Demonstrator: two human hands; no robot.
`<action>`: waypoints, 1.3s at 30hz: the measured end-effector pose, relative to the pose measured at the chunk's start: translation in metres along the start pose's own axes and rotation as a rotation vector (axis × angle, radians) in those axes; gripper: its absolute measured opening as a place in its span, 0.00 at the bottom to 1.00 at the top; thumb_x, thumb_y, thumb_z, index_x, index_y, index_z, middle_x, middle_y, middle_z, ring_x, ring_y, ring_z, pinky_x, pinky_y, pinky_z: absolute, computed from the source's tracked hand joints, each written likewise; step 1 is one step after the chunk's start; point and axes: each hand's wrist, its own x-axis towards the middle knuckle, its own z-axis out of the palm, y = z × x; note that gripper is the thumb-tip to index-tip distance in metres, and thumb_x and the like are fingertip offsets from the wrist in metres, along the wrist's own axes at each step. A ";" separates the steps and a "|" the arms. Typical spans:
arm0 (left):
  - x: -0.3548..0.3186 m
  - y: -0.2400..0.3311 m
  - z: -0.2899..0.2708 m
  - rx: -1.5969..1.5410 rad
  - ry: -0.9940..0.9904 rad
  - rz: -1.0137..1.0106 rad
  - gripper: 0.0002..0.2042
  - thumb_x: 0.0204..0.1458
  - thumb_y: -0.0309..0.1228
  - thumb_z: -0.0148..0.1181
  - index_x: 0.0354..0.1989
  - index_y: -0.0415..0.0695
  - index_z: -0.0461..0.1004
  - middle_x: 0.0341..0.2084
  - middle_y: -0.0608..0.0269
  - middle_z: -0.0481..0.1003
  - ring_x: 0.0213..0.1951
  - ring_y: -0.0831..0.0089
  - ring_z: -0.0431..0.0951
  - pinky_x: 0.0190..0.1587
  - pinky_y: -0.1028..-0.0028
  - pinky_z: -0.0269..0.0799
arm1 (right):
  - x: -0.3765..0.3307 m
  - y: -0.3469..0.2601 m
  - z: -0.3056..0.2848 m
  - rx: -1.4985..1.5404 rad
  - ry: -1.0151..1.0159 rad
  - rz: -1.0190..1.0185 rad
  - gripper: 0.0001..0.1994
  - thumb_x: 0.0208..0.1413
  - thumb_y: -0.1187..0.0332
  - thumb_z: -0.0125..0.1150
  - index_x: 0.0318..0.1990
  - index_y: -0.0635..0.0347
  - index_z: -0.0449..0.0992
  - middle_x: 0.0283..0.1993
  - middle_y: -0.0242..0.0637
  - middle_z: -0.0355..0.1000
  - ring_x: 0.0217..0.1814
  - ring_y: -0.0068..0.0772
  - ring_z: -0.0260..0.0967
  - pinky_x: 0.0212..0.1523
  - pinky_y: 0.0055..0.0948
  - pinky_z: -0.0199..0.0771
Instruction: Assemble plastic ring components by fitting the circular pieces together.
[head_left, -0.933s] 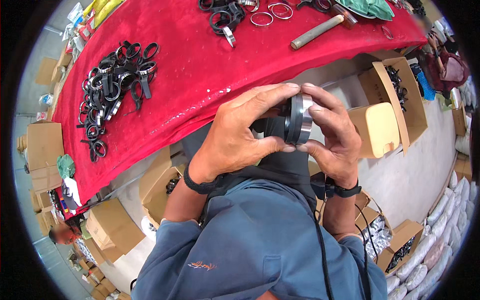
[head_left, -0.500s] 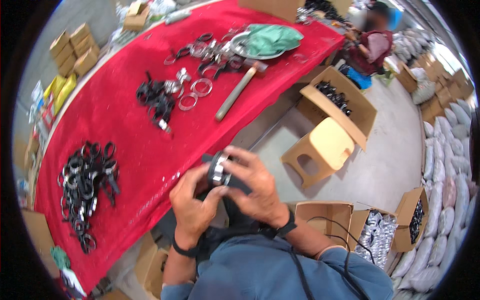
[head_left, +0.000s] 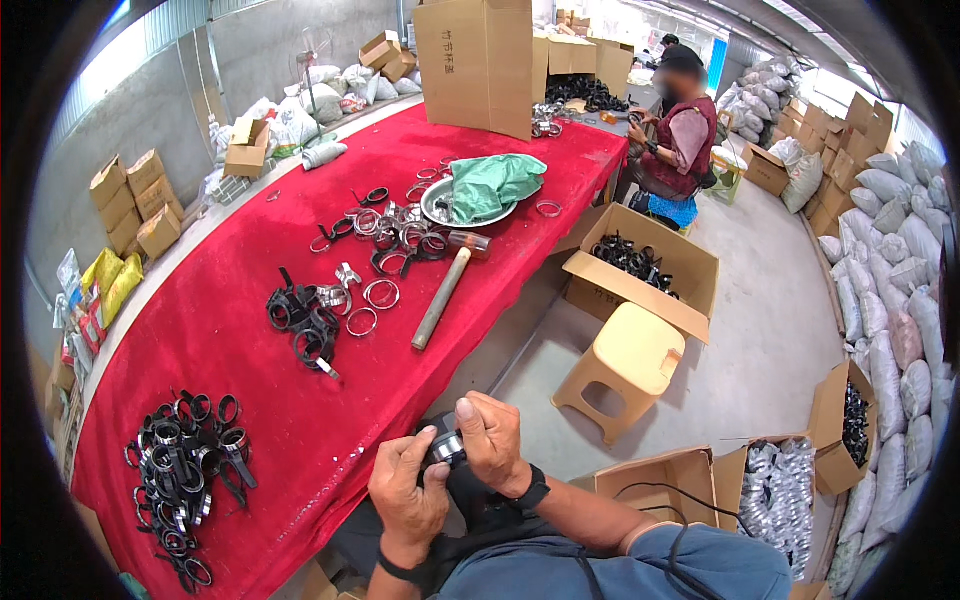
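Between my two hands, just off the near edge of the red-covered table, is a black ring with a shiny metal band (head_left: 447,449). Fingers and thumb of my left hand (head_left: 408,492) grip its left side. My right hand (head_left: 494,445) closes on its other side, thumb raised along the top. The fingers partly cover the ring. On the table (head_left: 300,420) lie a pile of similar black and silver rings (head_left: 180,470) at left and a smaller cluster (head_left: 305,325) nearer the middle. Bare metal rings (head_left: 362,321) lie beside that cluster.
A hammer (head_left: 442,298) lies near the table edge, below a metal dish (head_left: 432,207) with green cloth (head_left: 490,188). A yellow stool (head_left: 630,355) and open cartons (head_left: 640,300) stand on the right. Farther off, a person (head_left: 685,135) sits working. Sacks (head_left: 900,330) line the right side.
The view has tilted up, showing more of the room. Both hands stay on the ring; my right hand has changed from spread fingers to a tighter, curled grip.
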 end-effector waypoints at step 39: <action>0.023 -0.110 -0.150 0.571 0.019 -0.393 0.12 0.63 0.31 0.67 0.51 0.39 0.85 0.38 0.49 0.86 0.39 0.60 0.87 0.45 0.65 0.81 | -0.057 0.122 0.023 0.426 -0.161 0.784 0.32 0.76 0.41 0.49 0.33 0.64 0.79 0.27 0.34 0.74 0.27 0.25 0.71 0.32 0.29 0.78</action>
